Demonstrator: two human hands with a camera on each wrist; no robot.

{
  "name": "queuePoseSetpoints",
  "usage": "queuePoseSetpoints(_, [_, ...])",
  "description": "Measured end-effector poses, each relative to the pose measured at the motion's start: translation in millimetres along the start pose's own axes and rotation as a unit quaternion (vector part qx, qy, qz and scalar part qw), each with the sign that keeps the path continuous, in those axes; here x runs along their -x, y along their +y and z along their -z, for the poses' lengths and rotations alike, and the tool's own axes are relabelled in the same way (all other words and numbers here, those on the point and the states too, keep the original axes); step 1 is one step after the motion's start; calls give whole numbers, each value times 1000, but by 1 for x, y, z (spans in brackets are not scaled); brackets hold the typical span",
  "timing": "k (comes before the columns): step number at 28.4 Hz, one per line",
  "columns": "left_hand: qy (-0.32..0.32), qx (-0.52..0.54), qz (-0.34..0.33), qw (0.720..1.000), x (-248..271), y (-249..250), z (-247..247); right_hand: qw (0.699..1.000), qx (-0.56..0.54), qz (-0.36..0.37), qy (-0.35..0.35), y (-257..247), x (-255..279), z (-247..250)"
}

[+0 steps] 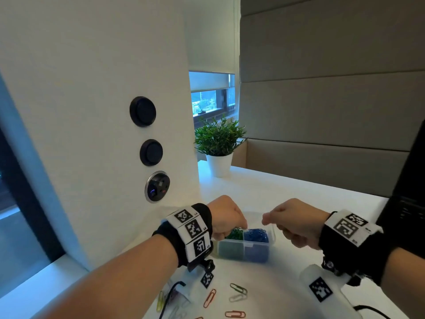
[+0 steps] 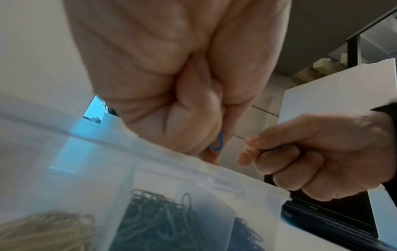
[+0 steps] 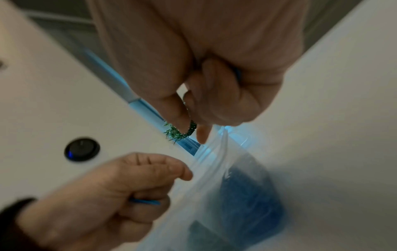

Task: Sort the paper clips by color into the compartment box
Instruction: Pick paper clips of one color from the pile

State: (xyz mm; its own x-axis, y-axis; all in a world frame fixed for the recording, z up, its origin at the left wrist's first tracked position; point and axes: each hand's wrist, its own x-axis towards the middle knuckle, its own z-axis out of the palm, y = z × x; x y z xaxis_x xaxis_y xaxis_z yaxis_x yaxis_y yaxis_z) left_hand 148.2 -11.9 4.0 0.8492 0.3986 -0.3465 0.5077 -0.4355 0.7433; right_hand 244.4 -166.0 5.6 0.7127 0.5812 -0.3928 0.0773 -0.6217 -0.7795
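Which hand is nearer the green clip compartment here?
Left. The left hand hangs right over the green clip compartment of the box, pinching a blue clip. The right hand is off past the blue side.

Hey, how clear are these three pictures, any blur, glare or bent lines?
Head view: sharp in the middle, wall lines bow at the edges, blue window light tints the table. Left wrist view: box wall hazy, left hand soft, blue clip readable. Right wrist view: smeared all over, box and right hand blurred.
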Motion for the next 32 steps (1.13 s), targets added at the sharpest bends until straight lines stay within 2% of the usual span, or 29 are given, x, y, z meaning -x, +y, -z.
queuePoseSetpoints(2, [3,23,10,1000,0,3,0,985,-166,-46,-19,-1,2,5])
queuePoseSetpoints(5, [10,122,27,992,2,3,0,904,-416,-72,-69,-7,6,14])
queuePoseSetpoints(7, [16,198,35,979,3,0,2,865,-490,-57,-95,-11,7,19])
queuePoseSetpoints(9, [27,253,40,966,4,-6,5,857,-501,-46,-113,-14,9,19])
queuePoseSetpoints(14, [51,305,65,949,12,-15,13,873,-472,-39,-115,-14,6,13])
queuePoseSetpoints(21, [39,351,75,933,13,-14,12,915,-389,16,-109,-19,9,6])
queuePoseSetpoints(23, [38,353,73,932,12,-9,9,943,-328,38,-45,-16,7,4])
queuePoseSetpoints(25, [35,352,73,932,9,-2,4,977,-194,56,66,-8,4,2])
queuePoseSetpoints(27, [21,355,77,932,4,7,-2,989,-60,73,115,4,3,-4])
queuePoseSetpoints(29, [5,349,82,934,-3,16,-11,994,-27,53,90,16,-1,-10])
queuePoseSetpoints(32, [-23,338,88,937,-15,24,-20,995,-84,19,55,25,-6,-13])
